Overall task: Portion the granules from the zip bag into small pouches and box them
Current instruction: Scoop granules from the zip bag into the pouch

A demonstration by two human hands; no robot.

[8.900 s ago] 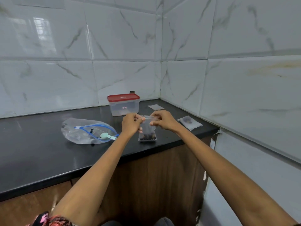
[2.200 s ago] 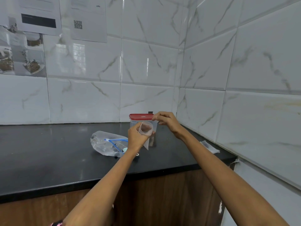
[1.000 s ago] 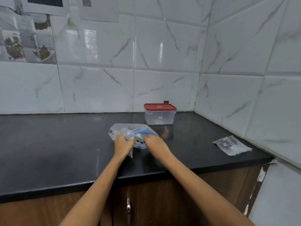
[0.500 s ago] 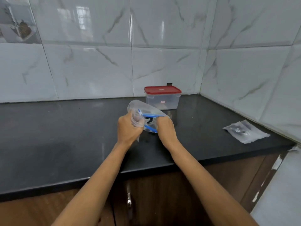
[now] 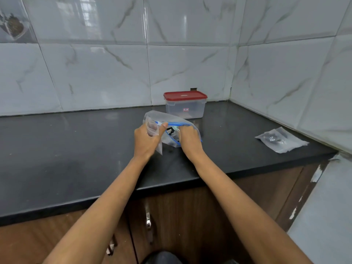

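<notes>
Gripping the crinkly clear zip bag, both hands curl around its blue-edged mouth.

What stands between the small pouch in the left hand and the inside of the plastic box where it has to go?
The red lid is seated on the plastic box, closing it. The zip bag, gripped by both the left hand and the right hand, also lies between the small pouch and the box. The countertop path is otherwise unblocked.

Zip bag mid-counter, just before lidded box; filled pouch well right, near wall.
</notes>
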